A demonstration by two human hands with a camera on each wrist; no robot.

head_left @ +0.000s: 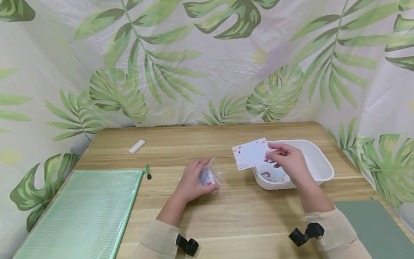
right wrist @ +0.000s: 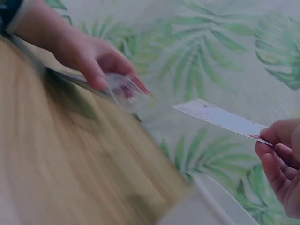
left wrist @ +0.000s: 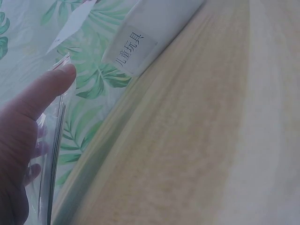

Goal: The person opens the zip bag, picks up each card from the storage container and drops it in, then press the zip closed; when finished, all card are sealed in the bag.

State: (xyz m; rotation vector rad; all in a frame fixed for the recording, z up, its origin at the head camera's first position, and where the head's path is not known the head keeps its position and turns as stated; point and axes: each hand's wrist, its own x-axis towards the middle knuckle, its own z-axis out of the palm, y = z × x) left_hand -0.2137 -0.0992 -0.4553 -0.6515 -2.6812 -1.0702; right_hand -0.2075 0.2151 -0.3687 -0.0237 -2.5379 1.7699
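My left hand (head_left: 194, 181) grips a clear plastic bag (head_left: 217, 172) with printed cards inside, its mouth spread and facing right. In the left wrist view the thumb lies along the bag's near side and the fingers show through the plastic. A white card (head_left: 251, 154) with small red floral corners is pinched at its right end by my right hand (head_left: 289, 160). That card is held up over the left rim of a white plastic basin (head_left: 318, 162). More cards of the same print (head_left: 275, 173) lie inside the basin. A gap separates the held card from the bag's mouth.
A green mesh zip pouch (head_left: 87, 212) covers the table's left side, its dark zipper pull (head_left: 148, 172) at the corner. A small white block (head_left: 137, 146) lies behind it. At the right front is a grey-green mat (head_left: 372, 223). A leaf-patterned curtain (head_left: 194, 72) hangs behind.
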